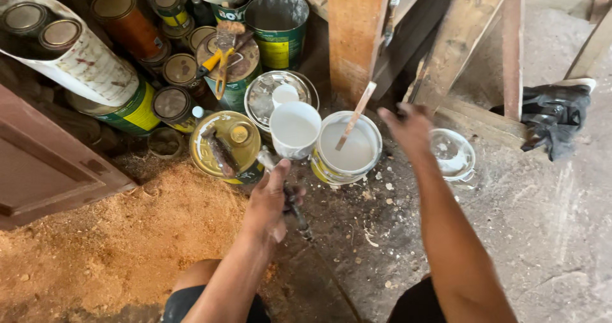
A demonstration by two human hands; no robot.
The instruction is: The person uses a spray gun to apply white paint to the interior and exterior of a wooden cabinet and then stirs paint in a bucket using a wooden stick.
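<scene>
My left hand point(271, 199) grips a spray gun point(294, 209) whose white cup point(294, 129), full of white paint, stands up just above the hand. Right of the cup sits an open paint can point(347, 151) with white paint and a wooden stir stick point(354, 114) leaning in it. My right hand point(408, 124) reaches out past the can, fingers spread and blurred, holding nothing, close to the stick's upper end and a wooden post point(357, 36).
Several paint tins crowd the back left, one with a yellow-handled brush point(220, 58) on its lid. A clear lid point(280, 93) lies behind the cup, a clear plastic tub point(451, 154) at right. Sawdust point(127, 234) covers the left floor; a black cloth point(554, 116) lies at right.
</scene>
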